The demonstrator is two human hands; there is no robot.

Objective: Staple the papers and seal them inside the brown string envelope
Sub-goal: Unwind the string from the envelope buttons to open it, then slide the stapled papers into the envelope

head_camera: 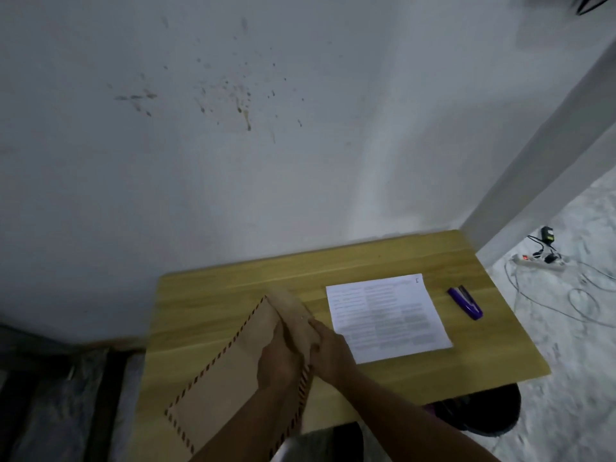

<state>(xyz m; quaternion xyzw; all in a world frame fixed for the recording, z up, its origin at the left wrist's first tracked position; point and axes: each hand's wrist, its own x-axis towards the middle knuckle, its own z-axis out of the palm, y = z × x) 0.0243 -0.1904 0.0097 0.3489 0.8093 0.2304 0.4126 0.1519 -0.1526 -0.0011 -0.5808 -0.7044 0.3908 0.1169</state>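
a small wooden table (383, 261) stands against a stained white wall (233, 111). on its 9 o'clock half lies a brown envelope (230, 371) with a red-and-dark striped border, set at a slant so one corner points toward 12 o'clock and its near end reaches the table's 6 o'clock edge. its flap (293, 315) is lifted at the envelope's 3 o'clock side, blurred by motion.

both hands meet at that flap. the left hand (278, 358) lies on the envelope's face with its fingers running up under the flap; whether they are spread or pressed together i cannot tell, since the blur and the flap hide them. the right hand (328, 348) sits just beside it at 3 o'clock, its fingers curled onto the flap's edge in what reads as a grip (the fingertips themselves are too smeared to make out).

the printed papers (386, 316) lie flat at 3 o'clock of the hands, just beside the right hand and outside the envelope. a purple stapler (465, 301) rests farther toward 3 o'clock, near the papers but apart from them, close to the table's edge.

off the table at 3 o'clock, a white power strip (536, 261) with plugs and loose cables lies on the pale floor (566, 361).
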